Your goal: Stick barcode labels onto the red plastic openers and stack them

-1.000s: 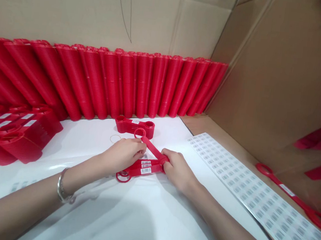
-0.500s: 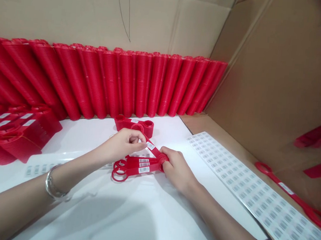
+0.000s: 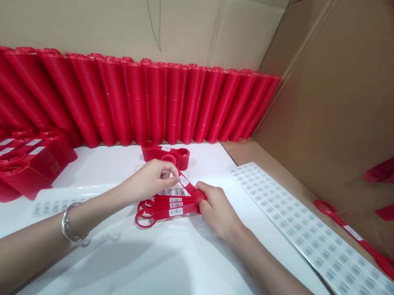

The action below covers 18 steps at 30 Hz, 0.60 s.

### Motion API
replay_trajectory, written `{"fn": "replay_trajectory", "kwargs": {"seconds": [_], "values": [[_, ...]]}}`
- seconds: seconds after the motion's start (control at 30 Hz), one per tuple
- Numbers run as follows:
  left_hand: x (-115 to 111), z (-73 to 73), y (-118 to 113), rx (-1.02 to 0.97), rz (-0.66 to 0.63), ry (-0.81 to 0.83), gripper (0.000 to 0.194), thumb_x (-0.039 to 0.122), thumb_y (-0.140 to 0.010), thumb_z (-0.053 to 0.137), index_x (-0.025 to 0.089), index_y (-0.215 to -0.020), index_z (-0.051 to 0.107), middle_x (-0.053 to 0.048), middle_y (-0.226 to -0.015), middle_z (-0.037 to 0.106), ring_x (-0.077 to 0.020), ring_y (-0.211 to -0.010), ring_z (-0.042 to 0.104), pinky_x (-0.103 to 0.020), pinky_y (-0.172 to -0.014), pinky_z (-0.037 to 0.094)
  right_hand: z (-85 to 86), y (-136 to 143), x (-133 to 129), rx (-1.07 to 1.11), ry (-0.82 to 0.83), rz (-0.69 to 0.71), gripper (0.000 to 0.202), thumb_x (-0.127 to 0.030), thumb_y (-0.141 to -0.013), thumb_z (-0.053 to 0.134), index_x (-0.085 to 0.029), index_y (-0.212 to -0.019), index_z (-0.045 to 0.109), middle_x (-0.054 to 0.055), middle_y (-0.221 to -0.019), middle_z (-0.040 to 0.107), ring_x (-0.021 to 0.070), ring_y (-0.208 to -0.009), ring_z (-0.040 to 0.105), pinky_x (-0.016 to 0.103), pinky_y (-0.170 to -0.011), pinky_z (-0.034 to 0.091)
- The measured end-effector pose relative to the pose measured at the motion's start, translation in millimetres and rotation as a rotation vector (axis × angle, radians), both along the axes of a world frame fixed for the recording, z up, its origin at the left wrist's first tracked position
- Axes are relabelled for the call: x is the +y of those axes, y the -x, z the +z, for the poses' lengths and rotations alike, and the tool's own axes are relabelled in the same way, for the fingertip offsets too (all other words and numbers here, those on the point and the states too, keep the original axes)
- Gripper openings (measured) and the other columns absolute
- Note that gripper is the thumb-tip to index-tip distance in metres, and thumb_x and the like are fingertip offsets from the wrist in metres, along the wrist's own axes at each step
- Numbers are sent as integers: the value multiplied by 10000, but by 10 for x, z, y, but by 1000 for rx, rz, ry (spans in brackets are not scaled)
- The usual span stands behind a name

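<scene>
My right hand (image 3: pixel 216 210) is closed around one end of several flat red plastic strips (image 3: pixel 162 214), fanned out with their ring-shaped ends to the left. White barcode labels (image 3: pixel 176 212) show on them. My left hand (image 3: pixel 155 178) is closed in a pinch at the uppermost red strip (image 3: pixel 188 186), thumb at its barcode label (image 3: pixel 183 180). What lies between those fingertips is partly hidden. Just behind my left hand stands a short stack of the same red strips (image 3: pixel 164 155), a label on its top.
Tall red stacks (image 3: pixel 152 100) line the cardboard wall (image 3: pixel 102 11). Bundled labelled stacks (image 3: pixel 44 162) stand at left. A barcode sticker sheet (image 3: pixel 301 224) lies at right, another (image 3: pixel 55 203) partly under my left forearm. One labelled red strip (image 3: pixel 357 234) rests by the right wall.
The lower strips in my right hand have swung slightly down, widening the gap below the uppermost strip. Both hands stay almost where they were.
</scene>
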State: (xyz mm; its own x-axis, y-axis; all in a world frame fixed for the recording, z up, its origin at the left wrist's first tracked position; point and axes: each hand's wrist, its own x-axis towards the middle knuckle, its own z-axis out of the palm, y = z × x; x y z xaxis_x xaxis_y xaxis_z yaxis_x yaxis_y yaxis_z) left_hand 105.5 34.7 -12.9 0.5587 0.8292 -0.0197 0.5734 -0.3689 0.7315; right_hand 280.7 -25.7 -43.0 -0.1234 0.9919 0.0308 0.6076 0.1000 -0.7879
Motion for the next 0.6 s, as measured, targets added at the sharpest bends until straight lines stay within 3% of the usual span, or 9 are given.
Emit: {"fn": "replay_trajectory", "kwargs": {"seconds": [0.1, 0.2, 0.33, 0.4, 0.47, 0.6], "values": [[-61, -2, -19, 148, 11, -243, 187, 339, -824, 468, 180, -780, 556, 69, -498, 385, -90, -463, 378, -215, -448, 249, -15, 1, -3, -8, -19, 18, 186, -20, -651, 341, -196, -592, 357, -36, -544, 461, 106, -514, 414, 205, -487, 278], [-98, -34, -28, 321, -10, -594, 256, 409, -844, 452, 173, -799, 539, 4, -694, 525, -146, -628, 481, -254, -538, 339, -30, -2, -4, -3, -35, 46, 184, -22, -653, 344, -196, -594, 350, -37, -550, 459, 106, -519, 405, 208, -484, 271], [-85, -52, -2, 388, -46, -911, 374, 496, -851, 420, 147, -842, 552, -94, -933, 540, -232, -850, 477, -357, -723, 410, -32, -8, -21, 63, -56, 90, 175, -28, -646, 343, -196, -598, 355, -40, -551, 468, 103, -517, 410, 205, -481, 276], [-68, -40, 33, 334, 7, -947, 448, 546, -807, 469, 131, -959, 540, -134, -1079, 505, -277, -978, 443, -412, -813, 399, -27, 2, -40, 100, -60, 112, 173, -25, -631, 339, -195, -600, 361, -45, -545, 456, 99, -510, 401, 202, -478, 277], [-59, -26, 89, 268, 33, -878, 539, 577, -765, 513, 129, -1066, 501, -141, -1152, 474, -292, -1045, 421, -430, -857, 388, -26, 32, -63, 139, -53, 129, 175, -23, -616, 330, -193, -605, 370, -50, -543, 443, 95, -506, 394, 200, -477, 277], [-94, -29, 279, 185, -13, -550, 379, 532, -800, 498, 181, -939, 535, -42, -937, 534, -192, -811, 521, -319, -701, 432, -64, 147, -116, 185, -23, 161, 171, -31, -600, 319, -189, -597, 383, -47, -553, 451, 96, -515, 403, 200, -488, 285]]}}
